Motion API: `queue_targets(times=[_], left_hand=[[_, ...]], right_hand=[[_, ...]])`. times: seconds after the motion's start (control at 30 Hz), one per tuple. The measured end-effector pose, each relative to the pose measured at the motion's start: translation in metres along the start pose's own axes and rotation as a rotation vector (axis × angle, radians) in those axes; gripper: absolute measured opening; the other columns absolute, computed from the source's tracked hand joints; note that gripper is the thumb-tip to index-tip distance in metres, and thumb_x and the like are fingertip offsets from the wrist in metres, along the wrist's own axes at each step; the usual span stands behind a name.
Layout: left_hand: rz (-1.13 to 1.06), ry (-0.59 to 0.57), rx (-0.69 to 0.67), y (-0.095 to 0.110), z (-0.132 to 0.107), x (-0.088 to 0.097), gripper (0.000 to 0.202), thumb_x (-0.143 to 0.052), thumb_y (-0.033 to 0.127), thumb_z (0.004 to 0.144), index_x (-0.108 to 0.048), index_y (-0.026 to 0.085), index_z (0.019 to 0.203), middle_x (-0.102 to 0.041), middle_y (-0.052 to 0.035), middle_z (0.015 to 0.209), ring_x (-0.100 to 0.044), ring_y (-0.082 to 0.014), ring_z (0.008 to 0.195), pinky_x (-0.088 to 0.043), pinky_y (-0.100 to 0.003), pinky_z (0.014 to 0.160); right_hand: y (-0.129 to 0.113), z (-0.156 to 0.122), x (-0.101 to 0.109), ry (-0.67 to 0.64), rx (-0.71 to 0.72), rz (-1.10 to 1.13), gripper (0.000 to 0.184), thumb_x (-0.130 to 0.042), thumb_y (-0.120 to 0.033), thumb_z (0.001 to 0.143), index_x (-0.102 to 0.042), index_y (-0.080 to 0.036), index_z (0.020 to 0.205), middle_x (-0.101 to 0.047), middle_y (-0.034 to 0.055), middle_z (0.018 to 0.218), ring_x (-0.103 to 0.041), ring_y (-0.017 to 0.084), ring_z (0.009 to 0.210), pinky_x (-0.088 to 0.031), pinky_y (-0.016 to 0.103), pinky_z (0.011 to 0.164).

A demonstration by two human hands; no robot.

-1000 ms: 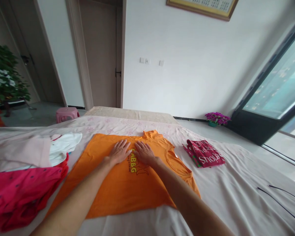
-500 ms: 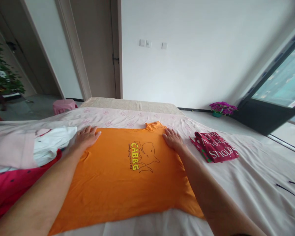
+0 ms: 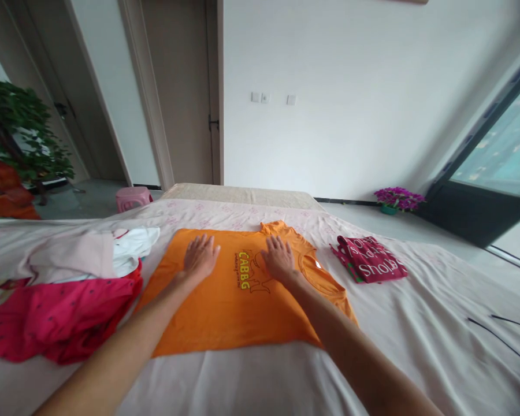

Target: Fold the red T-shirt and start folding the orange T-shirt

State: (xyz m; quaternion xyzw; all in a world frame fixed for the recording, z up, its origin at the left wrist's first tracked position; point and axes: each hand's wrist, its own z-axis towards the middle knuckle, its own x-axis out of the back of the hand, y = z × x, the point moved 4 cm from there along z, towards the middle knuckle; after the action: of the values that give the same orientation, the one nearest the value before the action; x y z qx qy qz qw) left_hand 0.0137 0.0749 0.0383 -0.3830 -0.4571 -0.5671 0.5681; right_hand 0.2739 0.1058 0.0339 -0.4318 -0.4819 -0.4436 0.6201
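Note:
An orange T-shirt [image 3: 225, 323] lies spread on the bed sheet, its collar and sleeves toward the right and its hem to the left. Yellow "CABBG" lettering and a line drawing mark its middle. My left hand [image 3: 200, 257] rests flat on the shirt, left of the print, fingers outstretched. Over the right part of the drawing lies my right hand [image 3: 279, 257], also flat with fingers apart, hiding some of it. Neither hand grips the cloth. The neckline [image 3: 325, 276] shows to the right of my right hand.
A folded dark red garment [image 3: 372, 260] with white lettering lies to the right. Loose pink clothing [image 3: 69, 312] and white clothing [image 3: 134, 248] are piled at the left. Dark cords [image 3: 502, 341] cross the sheet [image 3: 424, 346] at far right. A pink stool [image 3: 133, 197] stands beyond the bed.
Both hands have moved inward from the shirt's far left and right areas onto its middle, around the print. The view has tilted up, and the shirt's neckline now shows.

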Motion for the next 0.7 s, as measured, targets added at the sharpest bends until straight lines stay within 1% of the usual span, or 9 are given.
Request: queue_targets(times=[0.07, 0.1, 0.13, 0.2, 0.27, 0.37, 0.43, 0.53, 0.7], left_hand=[[-0.021, -0.021, -0.037, 0.022, -0.014, -0.007, 0.062, -0.029, 0.050, 0.098, -0.043, 0.015, 0.148, -0.042, -0.0159, 0.155, -0.036, -0.0303, 0.144, -0.026, -0.046, 0.117], [-0.027, -0.038, -0.037, 0.026, -0.021, -0.011, 0.063, -0.030, 0.051, 0.098, -0.043, 0.016, 0.148, -0.042, -0.0162, 0.155, -0.036, -0.0312, 0.144, -0.027, -0.047, 0.117], [-0.027, -0.056, -0.028, 0.024, -0.028, -0.014, 0.064, -0.031, 0.052, 0.097, -0.044, 0.016, 0.148, -0.041, -0.0171, 0.155, -0.035, -0.0325, 0.144, -0.027, -0.048, 0.117], [-0.013, -0.091, 0.011, 0.007, -0.041, -0.018, 0.066, -0.033, 0.054, 0.096, -0.043, 0.015, 0.148, -0.039, -0.0190, 0.156, -0.033, -0.0351, 0.145, -0.026, -0.052, 0.116], [0.018, -0.116, 0.061, -0.020, -0.051, -0.017, 0.067, -0.032, 0.054, 0.096, -0.040, 0.016, 0.151, -0.035, -0.0186, 0.159, -0.030, -0.0349, 0.147, -0.024, -0.053, 0.117], [0.059, -0.125, 0.128, -0.062, -0.063, -0.012, 0.068, -0.029, 0.054, 0.097, -0.037, 0.017, 0.152, -0.033, -0.0182, 0.160, -0.028, -0.0333, 0.148, -0.026, -0.052, 0.116], [0.080, -0.116, 0.155, -0.081, -0.070, -0.007, 0.068, -0.028, 0.054, 0.096, -0.038, 0.015, 0.151, -0.033, -0.0191, 0.159, -0.030, -0.0340, 0.147, -0.028, -0.052, 0.115], [0.085, -0.088, 0.153, -0.097, -0.081, -0.003, 0.063, -0.031, 0.048, 0.096, -0.043, 0.016, 0.149, -0.040, -0.0180, 0.156, -0.035, -0.0342, 0.144, -0.029, -0.054, 0.114], [0.046, -0.011, 0.117, -0.102, -0.093, 0.000, 0.058, -0.033, 0.039, 0.095, -0.048, 0.012, 0.143, -0.049, -0.0209, 0.148, -0.039, -0.0356, 0.141, -0.030, -0.057, 0.112]], right_hand=[[-0.045, -0.027, -0.004, -0.023, 0.164, 0.068, 0.063, -0.026, -0.051, 0.101, -0.030, -0.020, 0.156, -0.022, 0.0084, 0.164, -0.012, 0.025, 0.152, -0.007, 0.048, 0.121], [-0.062, -0.040, -0.007, -0.040, 0.236, 0.090, 0.063, -0.026, -0.052, 0.101, -0.029, -0.022, 0.156, -0.022, 0.0069, 0.164, -0.012, 0.025, 0.152, -0.007, 0.048, 0.121], [-0.073, -0.052, -0.009, -0.062, 0.293, 0.106, 0.063, -0.027, -0.053, 0.101, -0.029, -0.024, 0.156, -0.023, 0.0054, 0.164, -0.014, 0.024, 0.151, -0.008, 0.046, 0.122], [-0.077, -0.068, -0.013, -0.083, 0.335, 0.113, 0.062, -0.027, -0.055, 0.101, -0.030, -0.025, 0.156, -0.023, 0.0034, 0.164, -0.016, 0.023, 0.151, -0.009, 0.044, 0.122], [-0.063, -0.074, -0.014, -0.088, 0.305, 0.095, 0.063, -0.028, -0.055, 0.101, -0.030, -0.025, 0.156, -0.023, 0.0028, 0.164, -0.018, 0.023, 0.151, -0.010, 0.042, 0.122], [-0.026, -0.074, -0.010, -0.095, 0.212, 0.038, 0.064, -0.029, -0.055, 0.101, -0.029, -0.023, 0.157, -0.023, 0.0042, 0.163, -0.019, 0.023, 0.151, -0.011, 0.043, 0.122], [0.002, -0.076, -0.006, -0.102, 0.143, -0.006, 0.064, -0.028, -0.053, 0.101, -0.030, -0.021, 0.156, -0.024, 0.0057, 0.163, -0.019, 0.024, 0.151, -0.012, 0.044, 0.122], [0.042, -0.086, 0.000, -0.112, 0.053, -0.057, 0.063, -0.026, -0.051, 0.102, -0.029, -0.019, 0.157, -0.023, 0.0070, 0.163, -0.018, 0.024, 0.151, -0.012, 0.045, 0.122], [0.097, -0.110, 0.010, -0.134, -0.049, -0.125, 0.061, -0.023, -0.049, 0.103, -0.026, -0.022, 0.157, -0.020, 0.0061, 0.164, -0.014, 0.021, 0.152, -0.012, 0.045, 0.121]])
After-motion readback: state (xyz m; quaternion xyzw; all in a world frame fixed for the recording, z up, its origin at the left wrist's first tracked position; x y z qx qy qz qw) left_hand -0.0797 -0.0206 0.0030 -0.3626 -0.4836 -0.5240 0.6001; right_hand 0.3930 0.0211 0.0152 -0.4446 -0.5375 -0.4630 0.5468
